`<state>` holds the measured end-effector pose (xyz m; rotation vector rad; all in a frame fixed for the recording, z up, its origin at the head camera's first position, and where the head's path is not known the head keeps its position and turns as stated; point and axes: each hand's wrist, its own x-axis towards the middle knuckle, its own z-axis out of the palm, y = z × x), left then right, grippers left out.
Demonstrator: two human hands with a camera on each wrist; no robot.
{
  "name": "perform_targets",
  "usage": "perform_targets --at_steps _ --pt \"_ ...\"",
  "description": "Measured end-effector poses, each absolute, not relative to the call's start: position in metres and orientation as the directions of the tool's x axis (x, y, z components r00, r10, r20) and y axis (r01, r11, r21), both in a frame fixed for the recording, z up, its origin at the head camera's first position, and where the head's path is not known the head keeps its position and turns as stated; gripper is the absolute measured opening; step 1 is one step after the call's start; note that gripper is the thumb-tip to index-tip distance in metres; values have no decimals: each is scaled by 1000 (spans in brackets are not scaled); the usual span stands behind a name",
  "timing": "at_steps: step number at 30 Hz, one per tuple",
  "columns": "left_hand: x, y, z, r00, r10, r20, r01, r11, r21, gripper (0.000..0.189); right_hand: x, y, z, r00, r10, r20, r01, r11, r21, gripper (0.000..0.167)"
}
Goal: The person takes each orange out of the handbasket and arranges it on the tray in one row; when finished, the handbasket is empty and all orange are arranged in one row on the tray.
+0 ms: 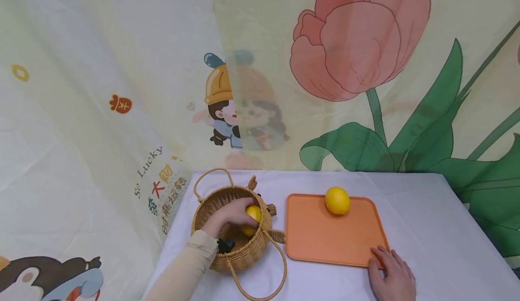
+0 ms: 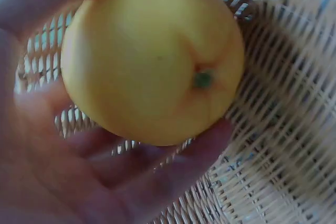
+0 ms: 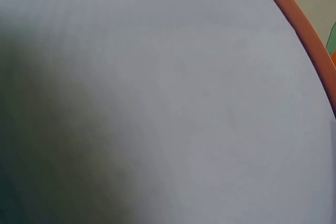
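Note:
My left hand (image 1: 237, 213) reaches down inside a round wicker basket (image 1: 248, 258) and grips an orange (image 2: 152, 61) near the basket's right wall. In the left wrist view, thumb and fingers curve round the fruit, and its green stem end faces the camera. A second orange (image 1: 337, 200) sits at the back edge of an orange tray (image 1: 333, 238), right of the basket. At the tray's front right corner my right hand (image 1: 392, 274) rests, fingers loosely extended and fingertips at the rim; it holds nothing. The right wrist view shows mostly white cloth, without the fingers.
One looped basket handle (image 1: 213, 171) stands up at the back; another handle (image 1: 280, 283) droops toward the front right. Something small and dark (image 1: 225, 245) shows inside the basket, by the left wrist. White cloth covers the table (image 1: 430, 219), with printed curtains (image 1: 260, 111) behind.

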<state>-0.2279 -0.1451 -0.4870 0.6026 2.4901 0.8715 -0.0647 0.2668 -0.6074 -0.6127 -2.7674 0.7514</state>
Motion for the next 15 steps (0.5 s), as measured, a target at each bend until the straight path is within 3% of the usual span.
perform_targets --at_steps 15 --pt "-223 -165 -429 -830 533 -163 278 649 708 55 -67 269 -609 -897 434 87 327 782 -531 38"
